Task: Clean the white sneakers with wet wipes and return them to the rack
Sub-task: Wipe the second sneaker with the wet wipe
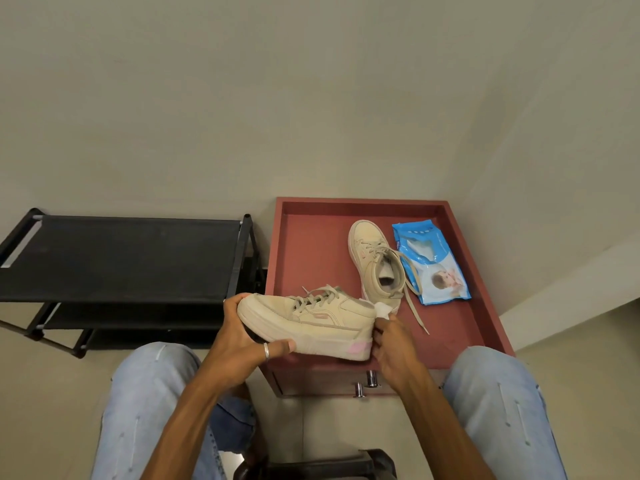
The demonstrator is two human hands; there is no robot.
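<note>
Two hands share one sneaker (311, 317) above the near edge of the surface (311, 244): our left hand (242, 337) grips the toe to steady it, so our right hand (394, 348), pinching a wipe (382, 309), can scrub the heel.

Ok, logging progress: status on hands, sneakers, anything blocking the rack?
Left hand grips one sneaker by toe; right hand pinches wet wipe against its heel. Second sneaker on red tray beside wipes pack. Path to rack unobstructed.
</note>
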